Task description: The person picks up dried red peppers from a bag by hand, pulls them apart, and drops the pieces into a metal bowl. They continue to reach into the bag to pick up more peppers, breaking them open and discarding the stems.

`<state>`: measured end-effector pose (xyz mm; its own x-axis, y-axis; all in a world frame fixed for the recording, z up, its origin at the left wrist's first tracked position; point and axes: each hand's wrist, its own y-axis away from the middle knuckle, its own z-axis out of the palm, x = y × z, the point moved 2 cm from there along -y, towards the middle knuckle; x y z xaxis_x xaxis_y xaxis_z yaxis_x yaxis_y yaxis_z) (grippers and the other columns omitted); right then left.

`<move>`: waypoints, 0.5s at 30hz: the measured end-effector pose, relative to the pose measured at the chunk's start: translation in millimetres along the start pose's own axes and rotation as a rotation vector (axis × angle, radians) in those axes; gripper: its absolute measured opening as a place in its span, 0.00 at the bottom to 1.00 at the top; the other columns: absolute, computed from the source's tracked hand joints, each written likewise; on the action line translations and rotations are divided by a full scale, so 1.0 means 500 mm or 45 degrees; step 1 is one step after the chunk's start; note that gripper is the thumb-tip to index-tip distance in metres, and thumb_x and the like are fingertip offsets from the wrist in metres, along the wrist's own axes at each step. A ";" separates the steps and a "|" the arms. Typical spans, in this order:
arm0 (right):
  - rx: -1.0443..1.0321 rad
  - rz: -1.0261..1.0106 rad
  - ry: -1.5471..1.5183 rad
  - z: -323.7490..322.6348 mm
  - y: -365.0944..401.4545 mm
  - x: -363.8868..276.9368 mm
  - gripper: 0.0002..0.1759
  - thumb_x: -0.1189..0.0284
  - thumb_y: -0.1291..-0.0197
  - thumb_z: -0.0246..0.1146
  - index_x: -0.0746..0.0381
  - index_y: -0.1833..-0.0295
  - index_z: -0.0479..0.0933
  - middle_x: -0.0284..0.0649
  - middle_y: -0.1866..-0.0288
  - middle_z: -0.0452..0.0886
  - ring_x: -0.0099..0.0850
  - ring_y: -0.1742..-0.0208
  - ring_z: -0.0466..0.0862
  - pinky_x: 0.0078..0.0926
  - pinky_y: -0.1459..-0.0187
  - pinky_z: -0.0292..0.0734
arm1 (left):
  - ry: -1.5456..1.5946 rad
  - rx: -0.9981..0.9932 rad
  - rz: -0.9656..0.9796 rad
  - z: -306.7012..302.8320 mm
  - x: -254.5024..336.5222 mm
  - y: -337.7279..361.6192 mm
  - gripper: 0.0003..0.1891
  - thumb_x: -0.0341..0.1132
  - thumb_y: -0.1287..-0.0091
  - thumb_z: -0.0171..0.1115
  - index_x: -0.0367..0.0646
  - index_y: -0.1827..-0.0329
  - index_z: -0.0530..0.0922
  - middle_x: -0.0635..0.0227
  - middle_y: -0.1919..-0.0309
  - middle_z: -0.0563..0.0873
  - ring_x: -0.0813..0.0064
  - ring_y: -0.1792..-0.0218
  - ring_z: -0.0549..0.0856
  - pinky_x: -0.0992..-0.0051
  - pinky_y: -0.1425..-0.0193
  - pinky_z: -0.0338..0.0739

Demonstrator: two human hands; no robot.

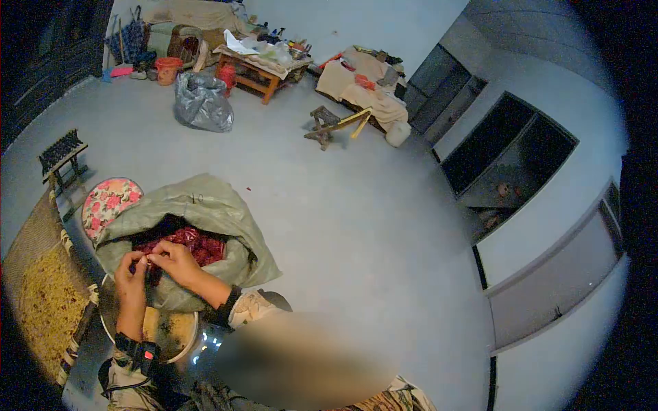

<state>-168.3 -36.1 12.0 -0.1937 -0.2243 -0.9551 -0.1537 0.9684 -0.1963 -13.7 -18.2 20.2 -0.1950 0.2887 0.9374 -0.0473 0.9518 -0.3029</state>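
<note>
Both of my hands meet over the mouth of a large green woven sack (pixel 257 250) that holds dark red, shiny pieces (pixel 205 248). My left hand (pixel 130 275) is on the left, its fingers pinched together with the fingertips close to those of the other hand. From the right reaches my right hand (pixel 175 262), also in a pinch. Whatever lies between the fingertips is too small to make out. Below the sack, partly under my wrists, is a round basin (pixel 195 335) with yellowish contents.
A woven tray (pixel 34 233) of yellow bits lies at the left, beside a floral round stool (pixel 113 202) and a small dark stool (pixel 63 154). Farther back are a grey plastic bag (pixel 203 103), a wooden table (pixel 267 89), a covered couch (pixel 356 85) and a wooden stand (pixel 322 127).
</note>
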 end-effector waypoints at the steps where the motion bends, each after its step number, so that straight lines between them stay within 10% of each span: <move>1: 0.012 -0.008 -0.047 0.008 -0.004 0.017 0.11 0.67 0.39 0.64 0.65 0.62 0.77 0.34 0.71 0.80 0.20 0.70 0.76 0.23 0.67 0.72 | -0.003 -0.007 -0.008 -0.002 0.004 0.000 0.06 0.30 0.34 0.61 0.38 0.60 0.79 0.71 0.69 0.82 0.80 0.67 0.77 0.79 0.60 0.72; 15: -0.027 -0.047 -0.078 0.004 -0.004 0.008 0.11 0.67 0.37 0.62 0.64 0.66 0.77 0.32 0.73 0.78 0.18 0.72 0.74 0.20 0.70 0.70 | 0.097 -0.019 -0.062 -0.001 -0.013 -0.004 0.06 0.29 0.34 0.60 0.37 0.58 0.78 0.70 0.66 0.81 0.82 0.62 0.77 0.81 0.57 0.72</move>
<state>-166.6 -39.0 8.2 -0.1280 -0.2520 -0.9592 -0.1800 0.9570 -0.2274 -12.0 -22.2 14.7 -0.1174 0.2482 0.9616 -0.0406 0.9663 -0.2544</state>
